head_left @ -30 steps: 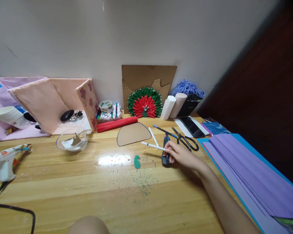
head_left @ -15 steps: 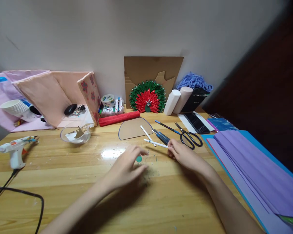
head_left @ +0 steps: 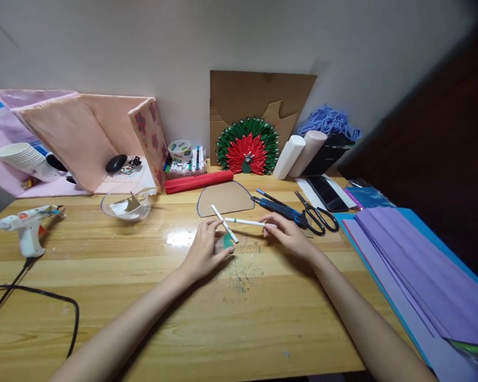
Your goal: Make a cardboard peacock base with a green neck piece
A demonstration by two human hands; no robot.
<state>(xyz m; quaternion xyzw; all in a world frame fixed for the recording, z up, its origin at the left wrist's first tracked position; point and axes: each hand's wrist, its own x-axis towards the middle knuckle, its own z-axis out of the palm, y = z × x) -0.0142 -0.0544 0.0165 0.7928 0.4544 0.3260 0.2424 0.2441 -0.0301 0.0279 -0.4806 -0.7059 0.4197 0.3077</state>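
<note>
My left hand (head_left: 205, 251) lies on the wooden table (head_left: 103, 297) with its fingertips pinched on a small green cutout (head_left: 228, 241). A white pen (head_left: 224, 223) lies slanted just beyond those fingers. My right hand (head_left: 289, 237) grips the end of a second white pen (head_left: 249, 222), which points left. A half-round cardboard piece (head_left: 225, 198) with a blue edge lies behind both hands. A blue utility knife (head_left: 279, 208) and black scissors (head_left: 316, 213) rest to the right of it.
A glue gun (head_left: 26, 225) with a black cord (head_left: 32, 300) is at the left, next to a glass bowl (head_left: 125, 202). A red and green fan craft (head_left: 247, 146), cardboard, marker set (head_left: 185, 164) and red roll (head_left: 198, 181) line the wall. Purple and blue paper sheets (head_left: 422, 270) lie at right.
My left hand came in and closed its fingertips on the green cutout. My right hand let go of the blue knife and took the white pen. The view tilted down.
</note>
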